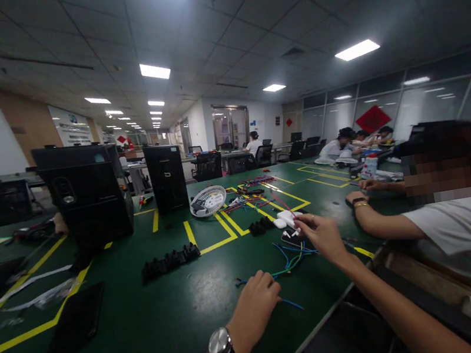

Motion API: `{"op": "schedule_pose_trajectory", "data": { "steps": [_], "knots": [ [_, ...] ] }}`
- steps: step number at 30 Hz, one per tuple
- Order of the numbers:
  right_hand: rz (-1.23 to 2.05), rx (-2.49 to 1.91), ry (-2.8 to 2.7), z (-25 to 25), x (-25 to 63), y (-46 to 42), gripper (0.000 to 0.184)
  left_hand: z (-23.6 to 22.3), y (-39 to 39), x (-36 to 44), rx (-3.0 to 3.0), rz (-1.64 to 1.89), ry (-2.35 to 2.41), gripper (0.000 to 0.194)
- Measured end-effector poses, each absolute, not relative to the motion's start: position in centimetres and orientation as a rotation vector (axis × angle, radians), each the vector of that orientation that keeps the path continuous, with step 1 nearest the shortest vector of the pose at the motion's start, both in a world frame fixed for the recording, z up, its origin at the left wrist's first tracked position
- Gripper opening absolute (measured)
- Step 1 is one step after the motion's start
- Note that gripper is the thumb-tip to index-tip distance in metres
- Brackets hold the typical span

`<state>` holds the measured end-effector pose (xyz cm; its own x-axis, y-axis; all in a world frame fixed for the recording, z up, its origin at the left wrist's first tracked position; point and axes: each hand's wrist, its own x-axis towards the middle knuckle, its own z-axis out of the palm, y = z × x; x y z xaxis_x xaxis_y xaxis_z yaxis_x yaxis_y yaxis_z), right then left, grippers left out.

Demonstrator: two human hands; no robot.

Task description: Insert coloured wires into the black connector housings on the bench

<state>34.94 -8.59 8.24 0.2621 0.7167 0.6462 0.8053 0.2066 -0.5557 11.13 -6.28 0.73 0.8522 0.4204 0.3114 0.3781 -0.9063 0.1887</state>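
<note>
My left hand (255,300), with a watch (219,343) on its wrist, is low over the table with its fingers curled. A blue wire (292,304) sticks out from under those fingers, which appear closed on it; the grip itself is hidden. Farther right, my right hand (323,235) pinches a thin red wire (282,202) that points up and to the left. Loose blue and green wires (296,261) lie between the hands. Just beyond the right hand are white earbuds (290,233) on a dark phone-like object and a white case (279,223).
Black connector-like strips (171,262) lie on the green table (174,329). Behind them are a white basket (208,202), several coloured wires (258,182) and two black computer-like cases (167,178). A dark flat panel (75,324) lies left. A co-worker (461,218) sits close on the right.
</note>
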Motion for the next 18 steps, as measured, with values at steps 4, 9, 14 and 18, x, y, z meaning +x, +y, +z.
{"op": "schedule_pose_trajectory", "data": {
  "steps": [4,9,14,18],
  "knots": [
    [-0.116,-1.387,-1.269,10.1,35.8,-10.1,0.036,1.7,-4.1,12.0,2.852,0.621,0.763,0.02],
    [-0.103,-1.42,-1.33,9.4,35.5,-12.6,0.031,1.7,-1.5,10.4,2.804,0.403,0.935,0.03],
    [-0.153,-1.504,-1.614,6.1,34.2,-13.3,0.023,1.0,0.2,6.7,2.727,0.399,0.944,0.021],
    [-0.013,-1.554,-1.748,3.5,32.3,-11.6,0.021,0.8,1.0,4.5,2.648,0.458,0.814,0.021]
  ]
}}
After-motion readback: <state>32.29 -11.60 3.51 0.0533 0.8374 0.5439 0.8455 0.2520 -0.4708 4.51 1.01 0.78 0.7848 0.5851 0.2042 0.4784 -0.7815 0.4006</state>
